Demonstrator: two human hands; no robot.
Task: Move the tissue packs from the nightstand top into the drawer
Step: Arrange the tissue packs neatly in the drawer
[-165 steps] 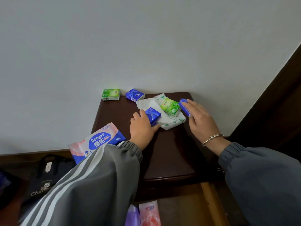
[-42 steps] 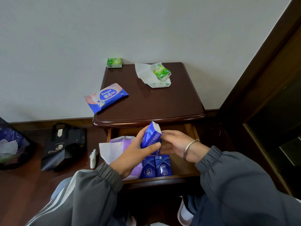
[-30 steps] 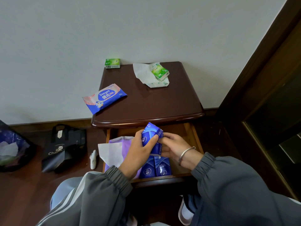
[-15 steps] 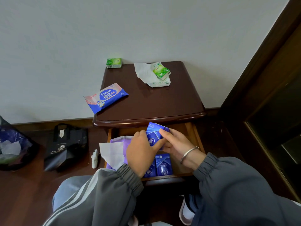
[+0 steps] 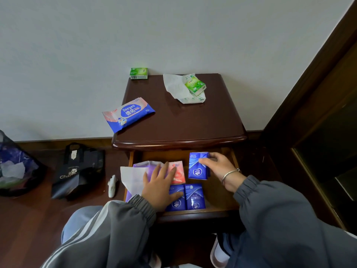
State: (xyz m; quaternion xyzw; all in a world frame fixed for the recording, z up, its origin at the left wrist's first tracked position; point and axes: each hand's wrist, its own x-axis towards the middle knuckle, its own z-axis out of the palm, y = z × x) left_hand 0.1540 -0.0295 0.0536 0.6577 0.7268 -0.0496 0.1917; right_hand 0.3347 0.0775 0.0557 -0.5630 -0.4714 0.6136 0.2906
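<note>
Down in the open drawer (image 5: 193,214), we see the right hand (image 5: 218,167) gripping a blue tissue pack (image 5: 198,167), held in the drawer's right half. The left hand (image 5: 160,188) lies flat, fingers straight, across a pink pack (image 5: 178,171), touching a pair of blue packs (image 5: 195,197) at the front. On the nightstand top (image 5: 183,122) lie a green pack (image 5: 138,73), a second green pack (image 5: 195,85) and a wipes pack (image 5: 128,114).
</note>
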